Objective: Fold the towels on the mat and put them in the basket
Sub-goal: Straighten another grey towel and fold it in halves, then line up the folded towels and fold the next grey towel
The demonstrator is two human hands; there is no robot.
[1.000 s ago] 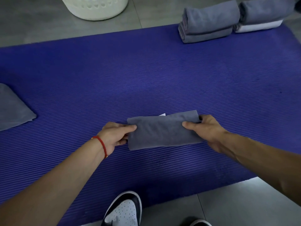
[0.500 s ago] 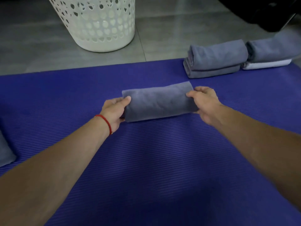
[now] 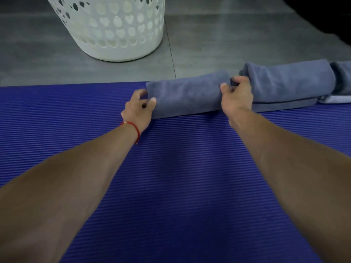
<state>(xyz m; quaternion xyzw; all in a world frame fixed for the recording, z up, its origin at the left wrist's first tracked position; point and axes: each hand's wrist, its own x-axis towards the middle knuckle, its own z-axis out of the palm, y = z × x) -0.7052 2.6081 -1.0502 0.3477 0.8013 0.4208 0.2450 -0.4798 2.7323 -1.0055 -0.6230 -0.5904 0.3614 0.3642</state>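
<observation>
Your left hand [image 3: 137,109] and right hand [image 3: 236,97] each grip an end of the folded grey towel [image 3: 187,96], fingers curled around it at the far edge of the blue mat [image 3: 171,186]. It seems lifted slightly, just beside the folded stack [image 3: 288,82]; the white basket [image 3: 117,29] stands beyond on the floor.

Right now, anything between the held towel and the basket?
Nothing visible. The left hand and right hand grip the folded towel at the mat's far edge. Only bare grey floor lies between it and the white basket. The stacked towels sit off to the right.
</observation>
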